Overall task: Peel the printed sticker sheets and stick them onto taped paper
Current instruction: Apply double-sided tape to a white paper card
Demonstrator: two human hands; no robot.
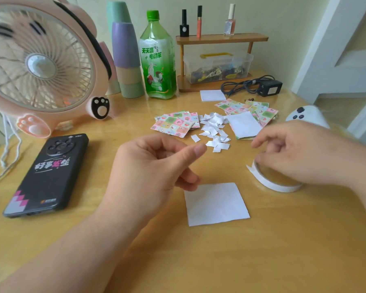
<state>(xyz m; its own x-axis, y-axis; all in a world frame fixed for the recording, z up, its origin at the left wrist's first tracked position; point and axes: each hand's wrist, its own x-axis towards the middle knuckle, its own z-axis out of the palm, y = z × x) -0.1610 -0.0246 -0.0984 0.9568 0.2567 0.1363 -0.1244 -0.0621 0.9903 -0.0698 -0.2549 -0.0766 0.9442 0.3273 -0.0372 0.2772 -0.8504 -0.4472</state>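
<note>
A blank white paper square (217, 205) lies flat on the wooden table (199, 261) in front of me. My left hand (154, 166) hovers just left of and above its top corner, fingers loosely curled, thumb out, with nothing visible in it. My right hand (300, 155) reaches over a white tape roll (279, 187) to the paper's right and its curled fingertips grip the roll's rim; a loose tape end sticks out at the left. Printed sticker sheets lie further back in a left stack (175, 123) and a right stack (241, 106), a white sheet (244, 124) on the latter.
A pile of small white paper scraps (215, 130) lies between the stacks. A black phone (47, 174) and a pink fan (36, 66) sit left. Behind stand stacked cups (125, 56), a green bottle (157, 60), a wooden shelf (220, 38), a power adapter (268, 87) and a white controller (306, 115).
</note>
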